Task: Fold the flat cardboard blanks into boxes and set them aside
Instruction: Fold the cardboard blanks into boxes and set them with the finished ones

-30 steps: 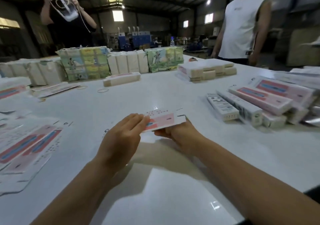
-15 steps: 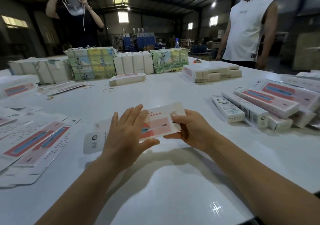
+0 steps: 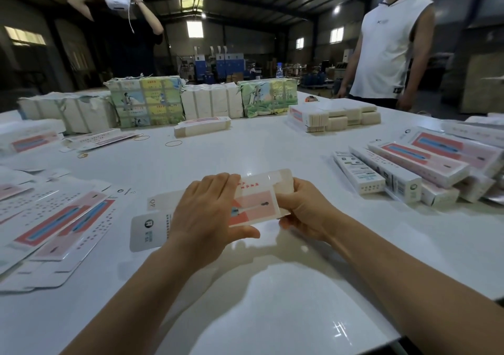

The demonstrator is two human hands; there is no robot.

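I hold one flat cardboard blank (image 3: 256, 202), white with a pink panel, just above the white table (image 3: 272, 300) in front of me. My left hand (image 3: 207, 215) covers its left part, fingers over the top and thumb under the near edge. My right hand (image 3: 302, 207) grips its right end, fingers curled round the end flap. The blank's left flaps stick out past my left hand. Several more flat blanks (image 3: 54, 223) lie spread at the left. Folded boxes (image 3: 414, 169) are piled at the right.
Wrapped bundles (image 3: 147, 101) and stacks of blanks (image 3: 335, 114) line the far side of the table, with rubber bands (image 3: 173, 143) nearby. One person (image 3: 390, 41) stands at the far right; another (image 3: 131, 27) at the far left holds something overhead.
The blank has tipped up from edge-on to show its pink face. My left hand has spread over its left part while my right hand keeps hold of the right end.
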